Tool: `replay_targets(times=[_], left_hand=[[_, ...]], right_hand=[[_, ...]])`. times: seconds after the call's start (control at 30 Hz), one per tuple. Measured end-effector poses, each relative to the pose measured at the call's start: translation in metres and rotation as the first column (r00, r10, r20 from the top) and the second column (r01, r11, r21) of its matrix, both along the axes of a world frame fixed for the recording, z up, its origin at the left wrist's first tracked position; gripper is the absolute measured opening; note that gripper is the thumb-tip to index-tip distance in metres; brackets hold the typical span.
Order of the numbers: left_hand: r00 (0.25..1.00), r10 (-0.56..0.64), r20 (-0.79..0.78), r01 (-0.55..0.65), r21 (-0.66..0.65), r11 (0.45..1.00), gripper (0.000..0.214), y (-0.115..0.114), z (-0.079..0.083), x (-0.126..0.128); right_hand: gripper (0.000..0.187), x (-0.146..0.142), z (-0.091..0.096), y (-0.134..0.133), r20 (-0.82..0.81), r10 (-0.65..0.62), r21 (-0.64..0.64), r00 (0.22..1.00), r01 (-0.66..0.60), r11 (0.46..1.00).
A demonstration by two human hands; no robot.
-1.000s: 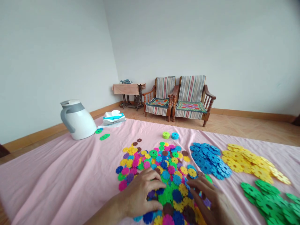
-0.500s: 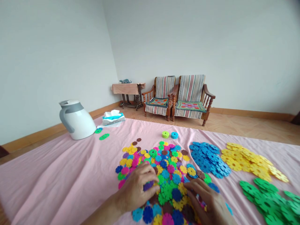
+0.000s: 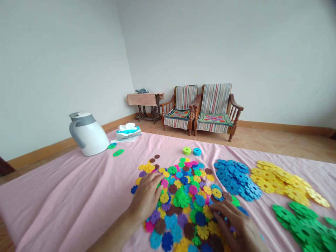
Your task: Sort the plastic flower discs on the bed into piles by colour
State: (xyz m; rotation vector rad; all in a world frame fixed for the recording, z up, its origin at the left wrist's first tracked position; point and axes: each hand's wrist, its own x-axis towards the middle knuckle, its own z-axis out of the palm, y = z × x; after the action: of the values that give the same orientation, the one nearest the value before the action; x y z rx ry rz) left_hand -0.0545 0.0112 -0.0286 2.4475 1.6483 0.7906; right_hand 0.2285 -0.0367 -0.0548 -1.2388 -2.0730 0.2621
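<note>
A mixed heap of small flower-shaped plastic discs (image 3: 193,189), in pink, yellow, blue, green, brown and purple, lies spread before me. My left hand (image 3: 147,192) rests over the heap's left side. Its fingers reach out near some pink discs, the thumb stands apart, and I see nothing held. At the heap's right edge is my right hand (image 3: 236,222), fingers apart and lightly bent, fingertips touching a yellow disc. Several green discs (image 3: 181,198) lie bunched in the heap's middle, between my hands. Part of the heap is hidden under each hand.
Sorted piles of blue discs (image 3: 236,178), yellow discs (image 3: 286,180) and green discs (image 3: 304,224) lie to the right on a pink cloth (image 3: 65,196). Two round stacks, lime (image 3: 187,151) and blue (image 3: 197,151), stand behind. A white jug (image 3: 93,136) and tissue box (image 3: 128,133) stand back left.
My left hand has moved away from the middle of the heap, to the left and farther back, uncovering discs there. My right hand stays at nearly the same spot.
</note>
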Motion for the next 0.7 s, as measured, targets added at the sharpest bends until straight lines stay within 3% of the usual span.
replay_targets(times=[0.13, 0.23, 0.33, 0.4, 0.47, 0.53, 0.6, 0.7], left_hand=[[0.999, -0.007, -0.047, 0.004, -0.060, 0.998, 0.036, -0.001, 0.002, -0.002], [0.985, -0.170, -0.008, 0.167, -0.143, 0.976, 0.031, -0.011, 0.011, 0.008], [0.935, -0.349, 0.070, 0.355, -0.209, 0.911, 0.022, -0.018, 0.018, 0.015], [0.916, -0.372, 0.151, 0.397, -0.201, 0.896, 0.022, -0.016, 0.020, 0.015], [0.935, -0.276, 0.224, 0.312, -0.143, 0.939, 0.025, -0.009, 0.018, 0.008], [0.963, -0.119, 0.242, 0.141, -0.078, 0.987, 0.027, 0.001, 0.013, -0.002], [0.984, 0.010, 0.181, -0.004, -0.034, 0.999, 0.028, 0.010, 0.005, -0.012], [0.997, 0.066, 0.029, -0.065, -0.029, 0.997, 0.036, 0.016, -0.004, -0.019]], right_hand=[[0.017, 0.002, -0.003, 0.002, 0.018, 0.001, 0.009, 1.000, -0.002, 1.000], [0.017, 0.002, -0.005, 0.004, 0.012, 0.009, 0.021, 1.000, -0.009, 1.000], [0.017, 0.002, -0.006, 0.004, -0.003, 0.008, 0.028, 1.000, -0.008, 1.000], [0.017, 0.002, -0.007, 0.004, -0.008, 0.006, 0.029, 1.000, -0.005, 1.000], [0.017, 0.002, -0.006, 0.003, -0.007, 0.006, 0.032, 1.000, -0.005, 0.999], [0.017, 0.002, -0.005, 0.002, 0.002, 0.002, 0.036, 1.000, -0.002, 0.999], [0.018, 0.003, -0.003, 0.002, 0.017, 0.001, 0.030, 1.000, -0.002, 1.000], [0.018, 0.003, -0.002, 0.002, 0.028, -0.003, 0.022, 1.000, 0.003, 1.000]])
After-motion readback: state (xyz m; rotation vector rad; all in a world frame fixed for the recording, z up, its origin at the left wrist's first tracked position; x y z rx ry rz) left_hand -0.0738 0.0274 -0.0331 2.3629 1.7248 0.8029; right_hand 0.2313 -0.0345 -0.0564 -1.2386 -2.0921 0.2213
